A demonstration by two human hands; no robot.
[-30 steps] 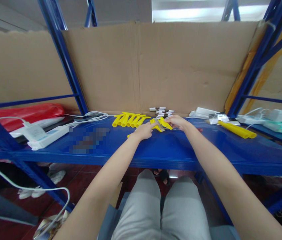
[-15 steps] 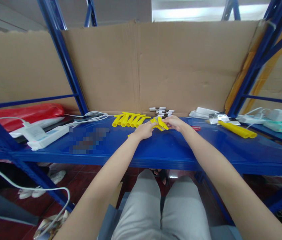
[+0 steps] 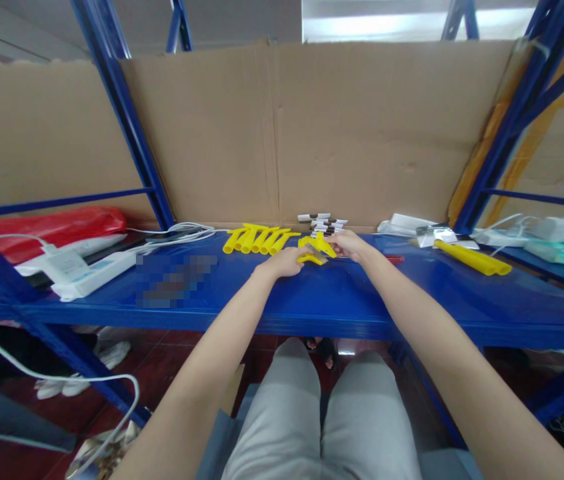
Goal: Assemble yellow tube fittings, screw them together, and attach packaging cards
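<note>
My left hand (image 3: 285,262) is closed on a yellow plastic piece (image 3: 315,259) with a flat, wide end pointing right. Close beside it, my right hand (image 3: 349,245) pinches another yellow plastic piece (image 3: 327,247), angled toward the left hand. The two pieces overlap in view, so I cannot tell whether they touch. Left of my hands, several yellow T-shaped tools (image 3: 259,239) with hollow round handles lie in a row. Just behind my hands is a stack of small white-and-dark pieces (image 3: 325,221).
Two yellow tubes (image 3: 475,259) lie at the right of the blue shelf (image 3: 342,307). A red object (image 3: 395,259) rests by my right forearm. A white power strip (image 3: 95,273) and cables (image 3: 187,233) occupy the left. Cardboard (image 3: 362,133) stands behind, between blue posts (image 3: 129,127).
My left hand has shifted slightly left and lower, and its yellow piece now sits a little lower, more of its flat end showing. The right hand has hardly moved.
</note>
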